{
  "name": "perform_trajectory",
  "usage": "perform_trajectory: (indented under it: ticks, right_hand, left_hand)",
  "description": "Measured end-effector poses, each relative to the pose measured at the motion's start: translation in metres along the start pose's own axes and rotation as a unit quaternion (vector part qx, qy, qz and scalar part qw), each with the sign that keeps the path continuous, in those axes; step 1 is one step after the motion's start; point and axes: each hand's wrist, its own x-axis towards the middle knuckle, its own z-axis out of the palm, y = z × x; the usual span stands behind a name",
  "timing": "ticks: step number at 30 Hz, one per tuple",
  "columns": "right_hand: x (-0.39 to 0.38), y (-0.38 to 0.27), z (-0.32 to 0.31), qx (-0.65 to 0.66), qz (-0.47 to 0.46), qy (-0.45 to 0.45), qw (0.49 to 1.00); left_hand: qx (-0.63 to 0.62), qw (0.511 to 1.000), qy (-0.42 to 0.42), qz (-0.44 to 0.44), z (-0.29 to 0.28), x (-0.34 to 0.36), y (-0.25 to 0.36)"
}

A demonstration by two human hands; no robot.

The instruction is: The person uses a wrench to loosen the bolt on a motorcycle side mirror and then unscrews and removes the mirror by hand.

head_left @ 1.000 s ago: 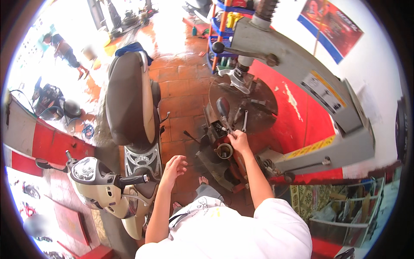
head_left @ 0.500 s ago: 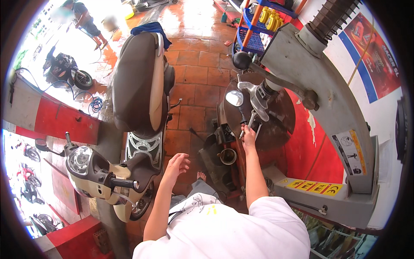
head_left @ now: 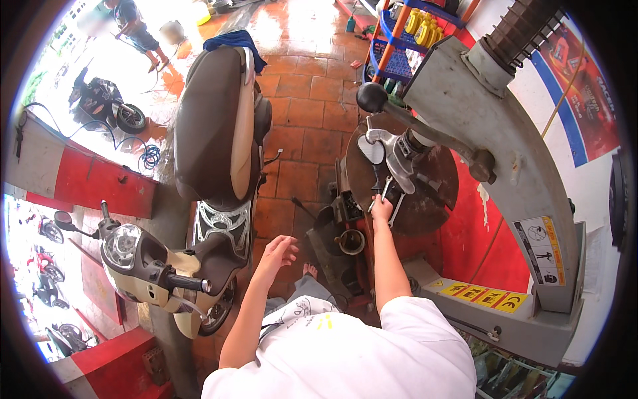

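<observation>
My right hand is closed on a wrench over the round brown turntable of a tire changer. A second wrench lies on the turntable beside my fingers. Just beyond them rests a scooter mirror with a black stem, next to the machine's metal mounting head. My left hand hangs in the air in front of my body, fingers loosely curled and a little apart, holding nothing. To its left stands a brown and cream scooter with a blue cloth on its seat.
The tire changer's grey arm rises at the right, its black-knobbed lever above the turntable. A cup and clutter sit left of the turntable. Behind is a blue shelf with yellow bottles. Another person stands far left.
The view has shifted slightly. My right hand stays at the turntable with the wrench, and the left hand keeps nearly the same pose.
</observation>
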Motion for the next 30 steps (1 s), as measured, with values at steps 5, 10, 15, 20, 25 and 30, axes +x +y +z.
perform_trajectory:
  ticks: [5, 10, 15, 20, 25, 30]
  right_hand:
    - [-0.002, 0.007, 0.000, -0.099, -0.026, 0.106, 0.989]
    - [-0.033, -0.016, -0.006, -0.127, -0.051, 0.128, 0.982]
    - [-0.099, -0.060, -0.007, 0.071, 0.002, -0.003, 0.997]
    - [-0.188, -0.118, 0.011, 0.231, 0.038, -0.245, 0.941]
    - [-0.277, -0.168, 0.061, 0.112, -0.059, -0.421, 0.898]
    - [-0.375, -0.204, 0.092, 0.058, -0.172, -0.435, 0.882]
  left_hand:
    - [0.008, 1.000, -0.003, 0.001, -0.002, -0.001, -0.005]
    - [0.004, 1.000, 0.015, 0.008, -0.003, -0.011, 0.000]
    - [0.008, 0.997, -0.010, 0.080, -0.008, -0.031, 0.005]
    - [0.047, 0.985, -0.095, 0.133, -0.009, -0.075, 0.026]
    - [0.061, 0.967, -0.178, 0.172, -0.043, -0.136, 0.025]
    - [0.117, 0.942, -0.220, 0.227, -0.102, -0.213, 0.024]
